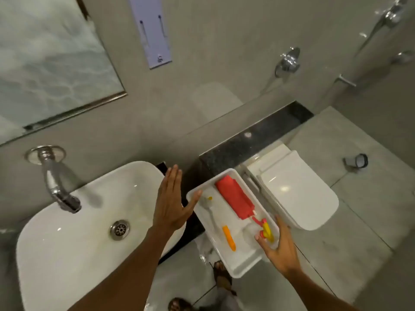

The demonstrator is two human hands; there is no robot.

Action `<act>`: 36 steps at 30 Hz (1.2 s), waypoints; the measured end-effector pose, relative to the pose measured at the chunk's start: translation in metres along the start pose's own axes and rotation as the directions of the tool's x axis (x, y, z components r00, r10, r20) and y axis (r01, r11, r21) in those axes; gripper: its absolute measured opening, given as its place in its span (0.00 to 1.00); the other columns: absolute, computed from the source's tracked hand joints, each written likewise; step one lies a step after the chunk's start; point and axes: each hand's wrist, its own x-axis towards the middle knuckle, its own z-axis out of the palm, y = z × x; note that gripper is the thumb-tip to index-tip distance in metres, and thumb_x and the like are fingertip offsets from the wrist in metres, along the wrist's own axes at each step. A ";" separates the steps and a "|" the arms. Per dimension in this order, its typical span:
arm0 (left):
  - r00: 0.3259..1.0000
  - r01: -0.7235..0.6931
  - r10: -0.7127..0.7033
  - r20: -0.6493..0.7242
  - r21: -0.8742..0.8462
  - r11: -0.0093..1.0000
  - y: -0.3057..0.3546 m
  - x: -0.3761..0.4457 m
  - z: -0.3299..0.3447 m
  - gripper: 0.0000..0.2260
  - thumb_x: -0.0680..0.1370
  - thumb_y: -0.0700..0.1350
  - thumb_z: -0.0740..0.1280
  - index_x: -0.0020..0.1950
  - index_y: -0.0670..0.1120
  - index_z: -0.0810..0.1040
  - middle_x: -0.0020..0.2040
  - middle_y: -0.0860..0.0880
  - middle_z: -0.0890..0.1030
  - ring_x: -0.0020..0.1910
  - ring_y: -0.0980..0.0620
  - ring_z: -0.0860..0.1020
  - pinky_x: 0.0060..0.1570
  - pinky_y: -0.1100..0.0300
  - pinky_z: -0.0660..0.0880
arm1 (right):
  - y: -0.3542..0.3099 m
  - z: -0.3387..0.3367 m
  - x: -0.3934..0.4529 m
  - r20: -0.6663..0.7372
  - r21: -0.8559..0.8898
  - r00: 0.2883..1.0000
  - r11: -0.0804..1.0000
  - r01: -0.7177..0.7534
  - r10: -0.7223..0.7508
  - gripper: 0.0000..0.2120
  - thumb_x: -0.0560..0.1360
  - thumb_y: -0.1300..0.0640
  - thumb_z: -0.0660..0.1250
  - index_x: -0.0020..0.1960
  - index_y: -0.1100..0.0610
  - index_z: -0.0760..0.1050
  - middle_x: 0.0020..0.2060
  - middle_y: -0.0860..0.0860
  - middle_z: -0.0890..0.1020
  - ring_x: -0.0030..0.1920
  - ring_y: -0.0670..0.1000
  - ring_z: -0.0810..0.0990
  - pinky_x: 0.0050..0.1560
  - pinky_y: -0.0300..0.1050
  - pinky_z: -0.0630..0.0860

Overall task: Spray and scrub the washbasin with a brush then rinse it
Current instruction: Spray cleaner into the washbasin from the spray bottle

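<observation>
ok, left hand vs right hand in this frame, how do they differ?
The left hand is flat and open, fingers together pointing up, above the washbasin rim, thumb at the white tray edge. The right hand is spread, fingers reaching into the tray at the spray bottle trigger end. The left crosses the basin; the right comes from the tray's near side. Neither hand grips anything.

The washbasin [74,232] is cut off by the frame's lower left edge, and the left forearm hides part of its bowl. At upper left the mirror [45,63] is blurred and cropped. In the white tray [238,265], the pale brush [210,209] is too faint to make out, and the right hand [279,248] covers the tray's near corner.
</observation>
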 end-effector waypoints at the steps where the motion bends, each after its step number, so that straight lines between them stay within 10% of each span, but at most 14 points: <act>1: 0.999 0.021 -0.021 0.032 0.005 1.000 -0.002 0.000 0.007 0.44 0.81 0.74 0.57 0.88 0.47 0.55 0.89 0.48 0.53 0.88 0.48 0.52 0.84 0.51 0.53 | 0.005 0.003 0.001 -0.028 0.071 0.999 0.997 -0.037 0.039 0.52 0.67 0.30 0.77 0.82 0.42 0.55 0.77 0.47 0.69 0.77 0.55 0.71 0.72 0.63 0.74; 8: 0.993 0.009 -0.039 0.108 0.269 0.963 -0.017 -0.008 0.051 0.47 0.80 0.76 0.52 0.88 0.44 0.54 0.89 0.43 0.47 0.89 0.43 0.44 0.86 0.40 0.49 | 0.047 0.038 -0.001 -0.091 0.301 0.925 0.895 -0.328 0.370 0.53 0.62 0.34 0.80 0.81 0.46 0.64 0.66 0.48 0.83 0.70 0.58 0.80 0.69 0.55 0.75; 15: 0.993 0.065 -0.090 0.074 0.293 0.954 -0.017 -0.007 0.057 0.43 0.83 0.74 0.52 0.89 0.50 0.48 0.89 0.50 0.39 0.88 0.49 0.37 0.86 0.43 0.44 | 0.052 0.086 0.034 -0.141 0.374 0.888 0.854 -0.363 0.439 0.38 0.70 0.37 0.77 0.77 0.46 0.72 0.66 0.48 0.83 0.67 0.54 0.81 0.69 0.51 0.77; 19: 0.992 0.066 -0.093 0.083 0.282 0.957 -0.013 -0.006 0.053 0.41 0.83 0.73 0.52 0.89 0.50 0.50 0.89 0.49 0.40 0.88 0.49 0.38 0.86 0.43 0.44 | 0.039 0.095 0.058 -0.293 0.435 0.867 0.864 -0.254 0.403 0.30 0.74 0.53 0.80 0.74 0.56 0.78 0.64 0.53 0.85 0.62 0.55 0.85 0.59 0.30 0.79; 24: 0.992 0.075 -0.099 0.083 0.249 0.965 -0.013 -0.006 0.052 0.38 0.84 0.71 0.52 0.89 0.49 0.54 0.89 0.49 0.42 0.88 0.49 0.38 0.86 0.43 0.44 | 0.032 0.095 0.076 -0.325 0.461 0.876 0.869 -0.181 0.355 0.17 0.77 0.57 0.77 0.62 0.66 0.85 0.53 0.60 0.88 0.55 0.59 0.88 0.60 0.58 0.84; 29: 0.992 0.075 -0.101 0.081 0.269 0.960 -0.015 -0.006 0.055 0.37 0.85 0.71 0.51 0.89 0.51 0.54 0.90 0.49 0.43 0.88 0.48 0.38 0.86 0.42 0.44 | 0.022 0.098 0.083 -0.338 0.488 0.867 0.856 -0.172 0.367 0.16 0.79 0.53 0.74 0.54 0.67 0.85 0.43 0.64 0.86 0.42 0.51 0.86 0.42 0.36 0.84; 33: 0.992 0.072 -0.098 0.075 0.294 0.953 -0.018 -0.008 0.057 0.37 0.85 0.69 0.51 0.89 0.51 0.53 0.89 0.48 0.43 0.88 0.48 0.39 0.86 0.44 0.45 | 0.011 0.095 0.083 -0.283 0.442 0.905 0.881 -0.171 0.317 0.18 0.81 0.46 0.70 0.49 0.62 0.82 0.41 0.57 0.83 0.45 0.59 0.85 0.48 0.51 0.84; 36: 0.993 0.080 -0.101 0.059 0.285 0.955 -0.016 -0.009 0.056 0.37 0.86 0.68 0.51 0.89 0.47 0.52 0.90 0.46 0.45 0.89 0.47 0.42 0.86 0.44 0.49 | -0.010 0.081 0.073 -0.190 0.433 0.955 0.893 -0.127 0.228 0.18 0.78 0.37 0.68 0.51 0.52 0.79 0.47 0.54 0.84 0.48 0.47 0.85 0.53 0.47 0.82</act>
